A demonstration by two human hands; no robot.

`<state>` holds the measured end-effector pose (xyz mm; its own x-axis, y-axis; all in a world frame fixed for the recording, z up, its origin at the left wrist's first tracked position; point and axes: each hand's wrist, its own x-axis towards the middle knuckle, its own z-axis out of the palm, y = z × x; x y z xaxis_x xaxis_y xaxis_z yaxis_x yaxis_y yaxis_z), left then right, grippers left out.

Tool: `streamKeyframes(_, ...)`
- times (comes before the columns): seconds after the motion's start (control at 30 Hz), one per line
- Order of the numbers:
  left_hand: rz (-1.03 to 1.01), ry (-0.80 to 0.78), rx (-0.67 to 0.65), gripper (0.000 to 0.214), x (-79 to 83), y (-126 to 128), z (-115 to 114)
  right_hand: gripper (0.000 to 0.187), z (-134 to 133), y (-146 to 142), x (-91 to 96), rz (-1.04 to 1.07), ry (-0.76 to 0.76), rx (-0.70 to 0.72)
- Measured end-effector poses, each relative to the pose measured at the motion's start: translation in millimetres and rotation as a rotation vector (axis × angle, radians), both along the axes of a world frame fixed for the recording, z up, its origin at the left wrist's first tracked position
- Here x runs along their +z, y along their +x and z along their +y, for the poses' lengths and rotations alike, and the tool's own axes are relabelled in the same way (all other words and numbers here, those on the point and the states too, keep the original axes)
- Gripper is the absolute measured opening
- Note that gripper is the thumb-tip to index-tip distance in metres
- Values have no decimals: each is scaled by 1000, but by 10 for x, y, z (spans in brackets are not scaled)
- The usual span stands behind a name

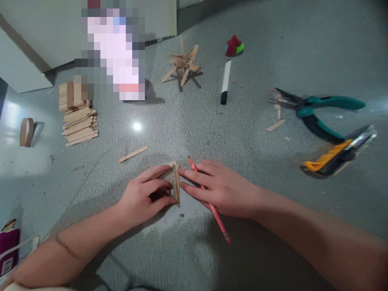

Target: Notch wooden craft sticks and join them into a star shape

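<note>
Nearest, in the middle of the grey floor [194, 258]: a small stick panel [173, 182] of pale wooden craft sticks set side by side. Stands on edge, tilted, with one rounded stick end poking out at the top; finer build too small to tell. Gripped from the left by the left hand [145, 194], fingers curled narrow around it, thumb underneath. Touched along its right edge by the fingertips of the right hand [218, 188], stretched almost flat. Clamped between those fingers, a red-orange pencil [212, 208], slanted, dark tip just beyond the panel, back end trailing toward the near edge of the floor.

Just beyond the left hand, a loose stick [133, 154], flat on the floor. By the near left corner, a purple packet [9, 246], partly cut off.

Farther out on the left, a stack of sticks [79, 121], neat at the back and fanned at the front, and a brown tape roll [26, 131] standing on edge. On the right, a yellow utility knife [336, 155], teal-handled pliers [318, 111] and a stick scrap [275, 125] beside the pliers' nose.

Toward the far edge, by the wall: a white marker [226, 81] with a black cap, a tangled stick structure [183, 64] standing upright, and a red-and-green lump [234, 45].
</note>
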<state>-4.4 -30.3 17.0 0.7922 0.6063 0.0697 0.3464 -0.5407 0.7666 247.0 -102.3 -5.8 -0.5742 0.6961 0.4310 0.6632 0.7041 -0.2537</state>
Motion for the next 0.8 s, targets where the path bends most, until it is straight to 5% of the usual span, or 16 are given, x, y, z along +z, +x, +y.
streamKeyframes(0.47,11,173,-79,22,17,-20,-32,22,12,24,37,-21,-74,87)
streamKeyframes(0.8,-72,30,90,23,83,-15,79,25,19,65,40,-21,-90,118)
